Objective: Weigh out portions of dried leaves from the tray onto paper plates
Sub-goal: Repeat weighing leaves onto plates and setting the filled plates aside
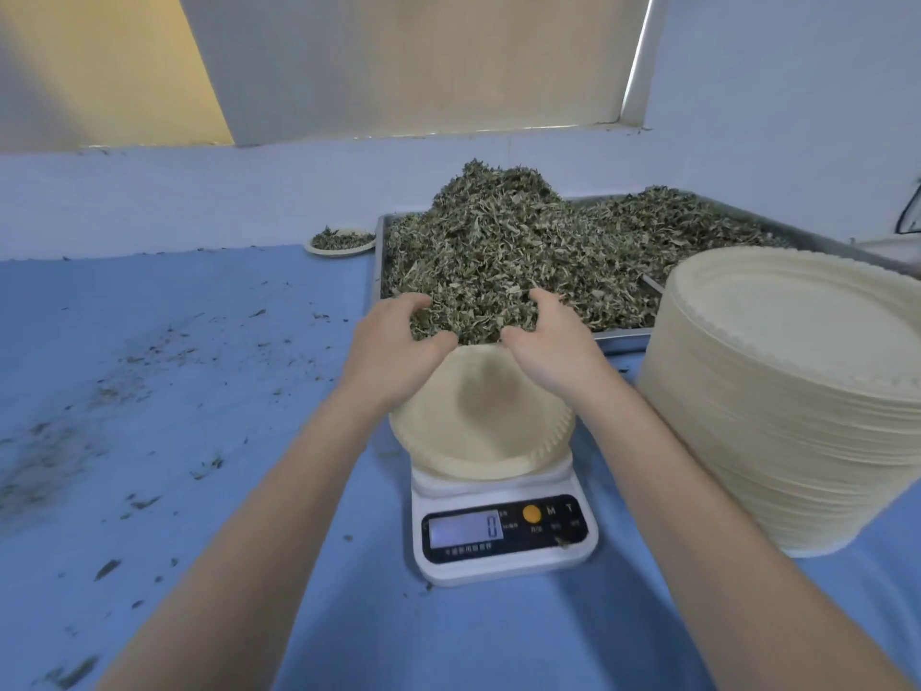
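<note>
Blue tablecloth point(209, 391) under a pale wall; left hand point(393, 341) and right hand point(553, 341) cup dried leaves point(498, 251) at twelve o'clock of the paper plate point(478, 431).

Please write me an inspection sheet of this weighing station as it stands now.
Surface: blue table cover, strewn with leaf crumbs.
Job's things: metal tray heaped with dried leaves; empty paper plate on the scale, display reading 0; tall plate stack at right; one filled plate at back left.
Clutter: a leaf scrap on the scale's panel.
Grip: left hand and right hand cup a bunch of leaves between them, above the plate.
Cables: dark loop at the right edge, unclear.
Surroundings: pale wall, covered window.
</note>
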A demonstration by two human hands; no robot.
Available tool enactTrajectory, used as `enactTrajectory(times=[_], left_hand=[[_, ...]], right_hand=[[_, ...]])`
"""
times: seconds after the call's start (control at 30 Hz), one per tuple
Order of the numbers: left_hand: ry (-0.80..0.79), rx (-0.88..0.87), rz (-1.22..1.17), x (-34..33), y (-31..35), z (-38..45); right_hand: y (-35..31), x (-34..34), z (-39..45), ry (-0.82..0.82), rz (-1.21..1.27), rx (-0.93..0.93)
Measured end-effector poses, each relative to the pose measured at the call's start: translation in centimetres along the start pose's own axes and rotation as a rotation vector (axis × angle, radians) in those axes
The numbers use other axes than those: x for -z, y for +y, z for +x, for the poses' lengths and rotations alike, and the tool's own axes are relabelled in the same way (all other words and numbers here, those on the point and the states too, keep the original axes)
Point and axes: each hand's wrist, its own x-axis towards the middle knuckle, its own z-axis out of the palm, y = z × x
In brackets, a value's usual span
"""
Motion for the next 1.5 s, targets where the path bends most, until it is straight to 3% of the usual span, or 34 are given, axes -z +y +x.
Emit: enactTrajectory(times=[0.3, 0.43, 0.53, 0.63, 0.73, 0.87, 1.07, 1.33, 1.5], left_hand=[[-0.33, 0.115, 0.318, -0.6, -2.7, 10.2], [-0.435, 0.15, 0.218, -2.1, -3.3, 11.8], [-0.385, 0.175, 0.08, -2.2, -3.6, 12.2], [-0.311, 0.169, 0.044, -1.0, -4.0, 12.6], [-0.368, 0.229, 0.026, -0.9, -3.4, 12.7], [-0.399, 0.293, -0.064, -2.2, -2.7, 12.3], [-0.318, 0.262, -0.241, -1.7, -1.8, 12.7], [-0.219, 0.115, -0.194, 1.7, 2.6, 11.6], [-0.3, 0.082, -0.292, 4.0, 5.1, 7.2]], right_hand=[[-1.2, -2.5, 11.0, -0.141, -0.39, -0.256], [-1.7, -4.7, 12.6, -0.266, -0.254, -0.197], [-1.9, -4.6, 12.8, -0.318, -0.097, -0.146], [-1.6, -3.3, 13.3, -0.349, -0.222, -0.093], [-2.3, -4.2, 13.3, -0.483, -0.248, -0.076], [-2.4, -6.4, 13.8, -0.357, -0.33, 0.032], [-2.5, -4.4, 14.2, -0.183, -0.097, 0.109], [-6.2, -0.3, 12.5, -0.122, -0.061, 0.173], [-7.4, 2.3, 7.3, -0.136, -0.018, 0.181]])
